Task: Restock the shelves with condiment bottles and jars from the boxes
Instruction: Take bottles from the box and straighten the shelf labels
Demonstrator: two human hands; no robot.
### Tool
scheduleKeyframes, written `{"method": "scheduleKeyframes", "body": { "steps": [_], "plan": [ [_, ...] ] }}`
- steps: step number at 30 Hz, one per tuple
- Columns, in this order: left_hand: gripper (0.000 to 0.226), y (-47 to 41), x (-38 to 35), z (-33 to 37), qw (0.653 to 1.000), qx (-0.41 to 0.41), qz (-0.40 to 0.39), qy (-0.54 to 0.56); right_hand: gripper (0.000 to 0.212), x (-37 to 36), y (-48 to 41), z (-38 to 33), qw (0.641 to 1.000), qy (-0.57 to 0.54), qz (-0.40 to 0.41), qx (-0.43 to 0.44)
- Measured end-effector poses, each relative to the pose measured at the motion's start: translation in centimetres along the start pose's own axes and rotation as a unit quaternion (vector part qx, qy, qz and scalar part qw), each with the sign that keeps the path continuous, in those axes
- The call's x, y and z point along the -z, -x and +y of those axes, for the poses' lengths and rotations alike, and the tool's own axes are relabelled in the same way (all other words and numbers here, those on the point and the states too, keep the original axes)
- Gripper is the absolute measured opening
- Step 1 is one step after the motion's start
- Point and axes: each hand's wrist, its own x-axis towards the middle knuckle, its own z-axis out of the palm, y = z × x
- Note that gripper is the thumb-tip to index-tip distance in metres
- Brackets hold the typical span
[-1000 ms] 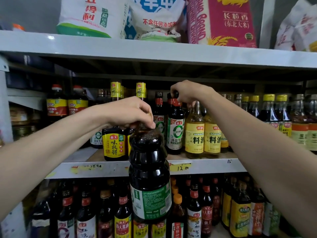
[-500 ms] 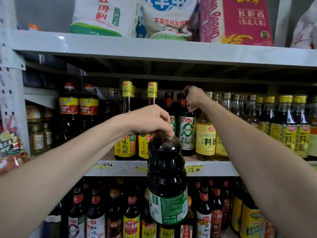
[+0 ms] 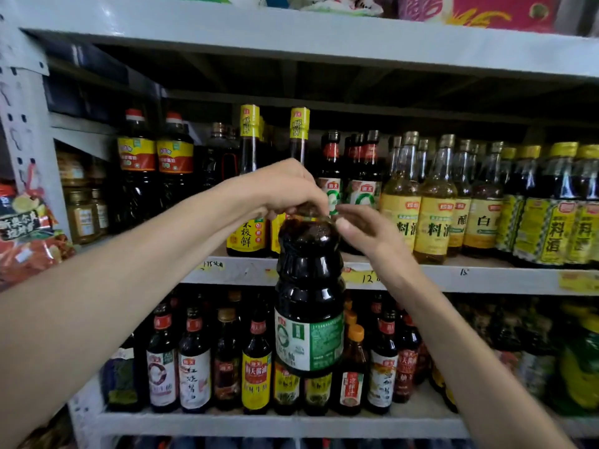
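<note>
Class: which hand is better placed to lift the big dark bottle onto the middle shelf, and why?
Left. The left hand grips the big dark bottle by its top, carrying its weight; the right hand is beside the neck, fingers loose, holding nothing.

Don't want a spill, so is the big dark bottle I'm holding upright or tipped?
Upright. The large dark bottle hangs straight down from the left hand gripping its top, its green label level.
</note>
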Motion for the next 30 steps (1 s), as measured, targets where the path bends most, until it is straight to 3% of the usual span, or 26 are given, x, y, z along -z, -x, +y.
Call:
{"method": "scheduleKeyframes", "body": {
  "steps": [2,5,9,14,16,18,20,21,23,25,28,30],
  "plan": [
    [0.019,0.2,-0.7,0.5,1.000,0.000,0.022,-0.002,0.079,-2.1,3.2,0.8,0.994,-0.077,-0.076,-0.018],
    [0.018,0.7,-1.5,1.2,0.999,-0.002,0.050,-0.011,0.106,-5.2,4.1,1.3,0.997,-0.071,0.006,-0.017],
    [0.020,2.4,-1.6,1.4,0.996,0.009,0.089,-0.014,0.097,-6.0,3.8,1.2,0.994,-0.093,0.056,-0.004],
    [0.029,5.3,-1.2,1.8,0.988,0.023,0.150,0.026,0.089,-4.8,2.6,1.3,0.979,-0.197,-0.020,0.041],
    [0.026,6.7,-0.8,1.4,0.980,0.032,0.179,0.077,0.077,-4.5,2.0,1.5,0.959,-0.273,-0.063,0.037],
    [0.017,8.5,-1.0,0.0,0.959,0.027,0.260,0.110,0.057,-4.4,1.6,1.7,0.925,-0.365,-0.107,0.012],
    [0.028,10.6,-1.9,-2.8,0.945,0.061,0.310,0.079,0.052,-4.6,1.5,1.7,0.887,-0.438,-0.145,-0.026],
    [0.043,11.7,-2.5,-4.3,0.954,0.098,0.270,0.087,0.063,-4.9,1.5,1.5,0.873,-0.459,-0.158,-0.046],
    [0.081,13.5,-4.2,-6.7,0.966,0.151,0.104,0.184,0.078,-5.7,1.7,1.0,0.857,-0.484,-0.161,-0.075],
    [0.101,14.4,-5.5,-8.0,0.950,0.138,0.013,0.279,0.059,-6.7,1.7,0.2,0.848,-0.500,-0.162,-0.070],
    [0.090,15.4,-6.2,-10.4,0.928,0.062,0.018,0.367,0.067,-8.2,1.3,-1.3,0.850,-0.498,-0.156,-0.066],
    [0.096,16.5,-6.3,-12.3,0.926,0.040,0.023,0.375,0.067,-9.4,0.7,-2.0,0.853,-0.497,-0.145,-0.067]
  ]
}}
